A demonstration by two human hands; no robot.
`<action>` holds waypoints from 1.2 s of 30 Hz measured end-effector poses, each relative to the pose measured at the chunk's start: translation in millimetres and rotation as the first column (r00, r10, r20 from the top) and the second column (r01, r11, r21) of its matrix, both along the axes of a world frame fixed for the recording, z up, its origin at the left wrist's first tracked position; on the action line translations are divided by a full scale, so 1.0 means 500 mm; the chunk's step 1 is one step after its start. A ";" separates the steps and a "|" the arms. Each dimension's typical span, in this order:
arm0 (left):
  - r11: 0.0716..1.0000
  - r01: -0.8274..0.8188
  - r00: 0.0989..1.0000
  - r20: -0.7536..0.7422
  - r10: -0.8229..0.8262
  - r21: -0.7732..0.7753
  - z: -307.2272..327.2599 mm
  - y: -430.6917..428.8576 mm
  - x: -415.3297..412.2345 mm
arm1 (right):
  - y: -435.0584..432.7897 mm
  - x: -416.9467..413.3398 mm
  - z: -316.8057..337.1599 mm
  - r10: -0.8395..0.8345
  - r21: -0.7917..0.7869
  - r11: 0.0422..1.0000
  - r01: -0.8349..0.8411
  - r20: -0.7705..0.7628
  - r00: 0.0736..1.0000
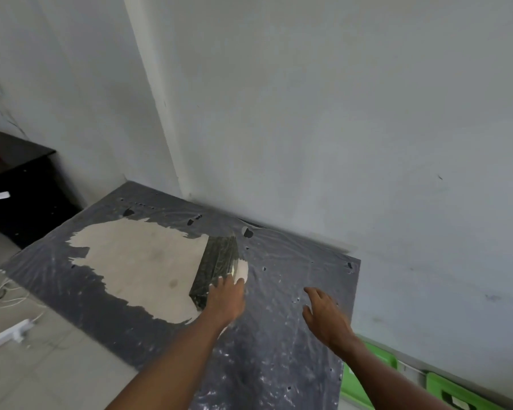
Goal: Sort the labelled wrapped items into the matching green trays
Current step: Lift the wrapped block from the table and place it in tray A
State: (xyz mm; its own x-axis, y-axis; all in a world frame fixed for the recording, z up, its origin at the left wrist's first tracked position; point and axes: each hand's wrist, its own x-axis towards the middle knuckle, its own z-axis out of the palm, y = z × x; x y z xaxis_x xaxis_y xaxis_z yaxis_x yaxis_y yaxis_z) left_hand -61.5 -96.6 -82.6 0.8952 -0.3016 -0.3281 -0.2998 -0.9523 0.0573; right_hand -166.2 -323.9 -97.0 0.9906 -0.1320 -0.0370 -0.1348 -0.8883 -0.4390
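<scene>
One dark wrapped item lay on the table, unsorted. The left hand rested on its near end, fingers spread, not clearly gripping. The right hand hovered open, empty. Green trays waited far right, contents hidden.

Dark green plastic-wrapped rectangular block lying flat on the desk (small white label at its near end); bright green plastic trays low at right.
</scene>
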 end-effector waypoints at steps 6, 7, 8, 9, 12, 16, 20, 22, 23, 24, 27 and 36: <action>0.992 0.093 0.995 -0.035 -0.090 0.083 -0.005 0.020 0.065 | 0.039 0.049 -0.028 0.022 0.014 1.000 -0.022 -0.024 0.999; 0.987 0.125 0.991 -0.050 -0.121 0.103 -0.004 0.026 0.079 | 0.046 0.061 -0.030 0.010 0.017 1.000 -0.010 -0.029 1.000; 0.978 0.168 0.985 -0.063 -0.162 0.122 -0.002 0.034 0.096 | 0.055 0.074 -0.032 -0.007 0.021 1.000 0.007 -0.032 0.999; 0.965 0.219 0.975 -0.072 -0.210 0.142 0.001 0.045 0.114 | 0.065 0.086 -0.033 -0.025 0.027 0.999 0.025 -0.035 0.999; 0.913 0.345 0.938 -0.099 -0.331 0.218 0.010 0.077 0.175 | 0.099 0.120 -0.039 -0.047 0.035 0.998 0.049 -0.053 0.997; 0.796 0.514 0.857 -0.144 -0.495 0.321 0.014 0.112 0.253 | 0.139 0.157 -0.045 -0.112 0.016 0.993 0.113 -0.046 0.993; 0.627 0.665 0.723 -0.140 -0.676 0.406 0.002 0.140 0.308 | 0.177 0.178 -0.053 -0.186 -0.006 0.982 0.186 -0.069 0.980; 0.559 0.737 0.642 -0.136 -0.754 0.379 -0.007 0.146 0.327 | 0.192 0.181 -0.058 -0.217 -0.012 0.976 0.216 -0.074 0.973; 0.529 0.773 0.600 -0.132 -0.789 0.350 -0.011 0.148 0.339 | 0.200 0.182 -0.061 -0.232 -0.014 0.973 0.231 -0.075 0.970; 0.496 0.806 0.557 -0.133 -0.819 0.324 -0.013 0.149 0.353 | 0.207 0.182 -0.063 -0.245 -0.016 0.969 0.245 -0.075 0.967; 0.404 0.868 0.460 -0.162 -0.873 0.289 -0.013 0.150 0.392 | 0.221 0.183 -0.066 -0.277 -0.022 0.961 0.276 -0.077 0.958; 0.578 0.812 0.558 0.181 -0.810 0.080 -0.020 0.041 0.319 | 0.197 0.185 -0.022 -0.348 -0.026 0.935 0.352 0.108 0.931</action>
